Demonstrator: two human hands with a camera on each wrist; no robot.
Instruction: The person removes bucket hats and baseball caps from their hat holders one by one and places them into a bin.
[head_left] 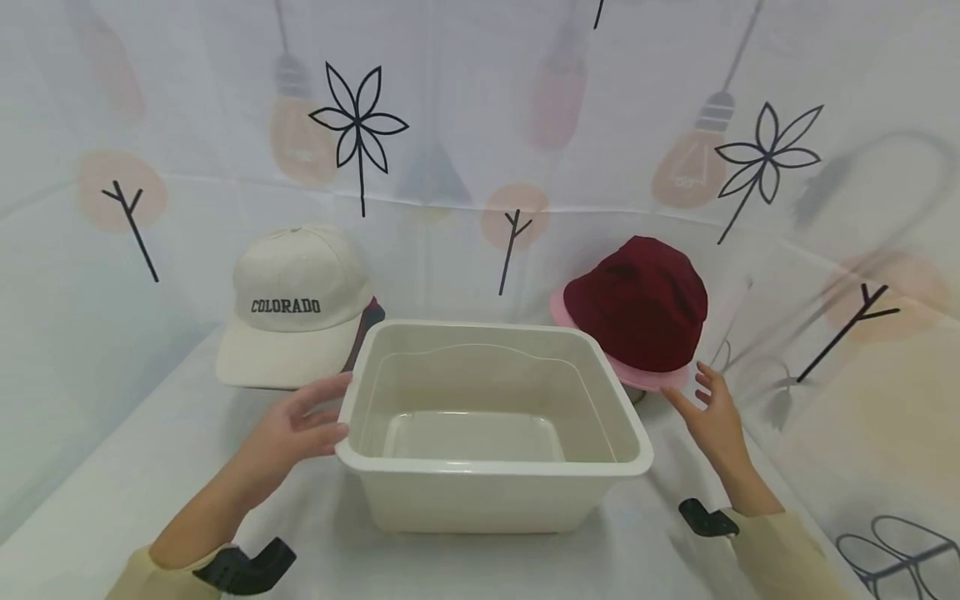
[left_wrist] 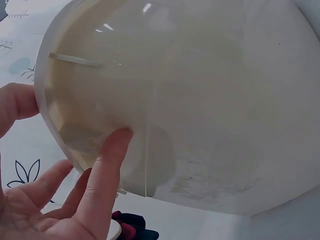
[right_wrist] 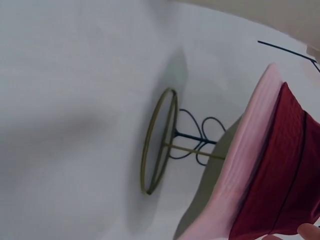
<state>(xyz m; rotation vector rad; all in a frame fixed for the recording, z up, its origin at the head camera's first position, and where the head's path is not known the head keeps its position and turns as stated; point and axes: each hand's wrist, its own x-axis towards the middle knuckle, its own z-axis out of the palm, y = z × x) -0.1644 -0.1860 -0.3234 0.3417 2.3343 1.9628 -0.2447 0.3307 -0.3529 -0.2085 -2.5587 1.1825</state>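
One cream fabric cap (head_left: 292,283) was behind-left of the off-white rectangular plastic tub (head_left: 480,500) on the white worktop (head_left: 525,575). The left hand (head_left: 281,433) touched the tub's left rim, grip spread, clasping nothing. Behind-right of the tub was a dark-red, pink-brimmed fabric hat (head_left: 645,304); beside its brim, the right hand (head_left: 717,423) had its grip spread, contact unclear.
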